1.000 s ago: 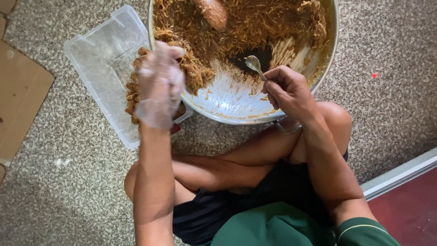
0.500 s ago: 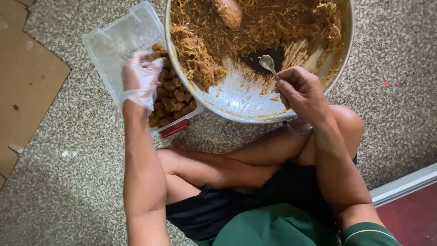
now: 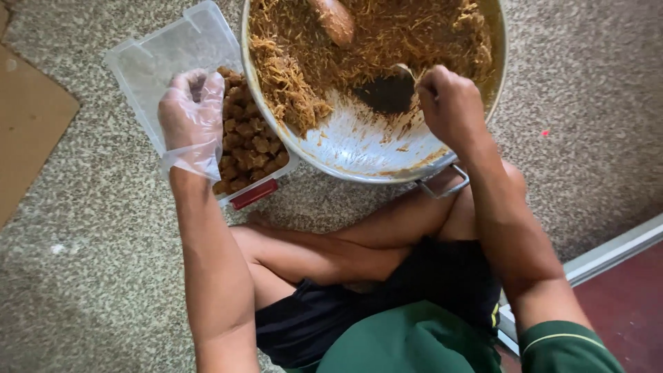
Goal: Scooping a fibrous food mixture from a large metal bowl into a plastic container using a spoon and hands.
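Note:
My left hand [image 3: 190, 124], in a thin clear plastic glove, hovers over a clear plastic container [image 3: 159, 59] partly filled with small brown balls [image 3: 248, 141]. Its back faces the camera with the fingers bent down, so the palm is hidden. My right hand [image 3: 449, 103] grips a metal spoon [image 3: 406, 70] whose tip rests in a dark patch of mixture. The spoon is inside a large metal bowl [image 3: 359, 173] holding shredded brown mixture [image 3: 290, 83]. The bowl's rim overlaps the container's right edge.
I sit cross-legged on a speckled carpet [image 3: 97, 262], with my knees just under the bowl. A smooth brown lump [image 3: 335, 21] lies in the mixture at the far side. Flat cardboard [image 3: 27, 131] lies at the left. A pale door sill [image 3: 608, 252] and a red floor [image 3: 621, 304] are at the right.
My left hand has moved from the bowl's rim leftward to above the container. My right hand has pushed the spoon a little further into the bowl.

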